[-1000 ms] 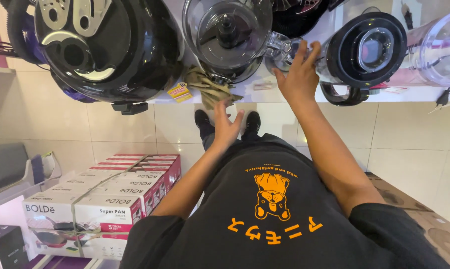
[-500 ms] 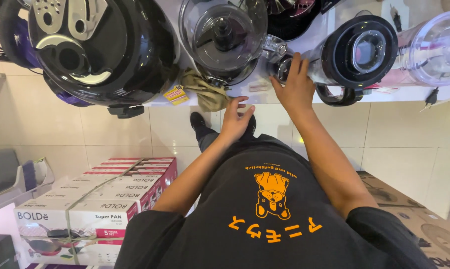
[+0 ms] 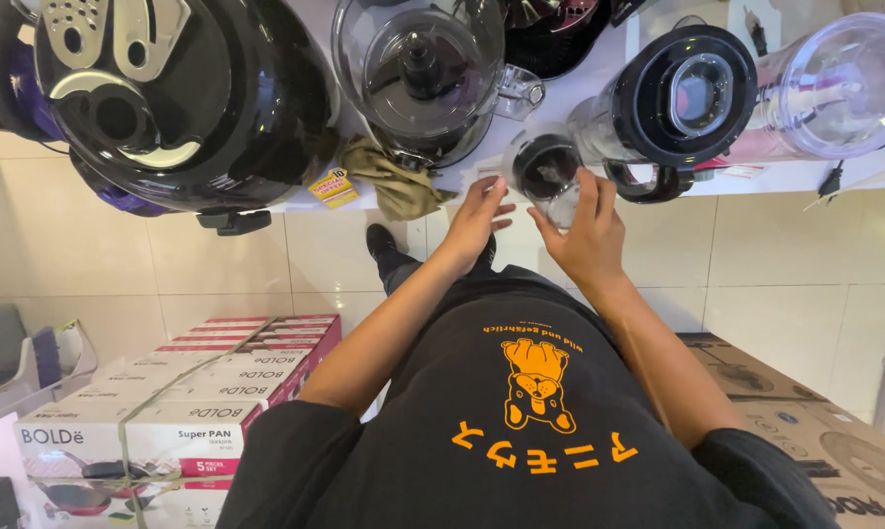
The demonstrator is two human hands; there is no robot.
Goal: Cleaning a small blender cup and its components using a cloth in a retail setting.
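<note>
Big black round appliance (image 3: 168,98) fills the left of the white shelf (image 3: 579,83), a clear food-processor bowl (image 3: 418,73) sits mid-shelf, and a black-rimmed blender jug (image 3: 682,103) lies tipped toward the camera on the right. Below, red-and-white boxes (image 3: 168,411) are stacked on the tiled floor. Now the small one — a clear cup with a dark inside (image 3: 545,174), at the shelf's front edge between bowl and jug, mouth facing the camera. The right hand (image 3: 589,230) is wrapped around its lower right side, fingers curled on the wall — that's the hold. The left hand (image 3: 477,220) is just left of it, fingers loosely spread near the cup's rim, gripping nothing. An olive cloth (image 3: 393,181) lies beside it.
</note>
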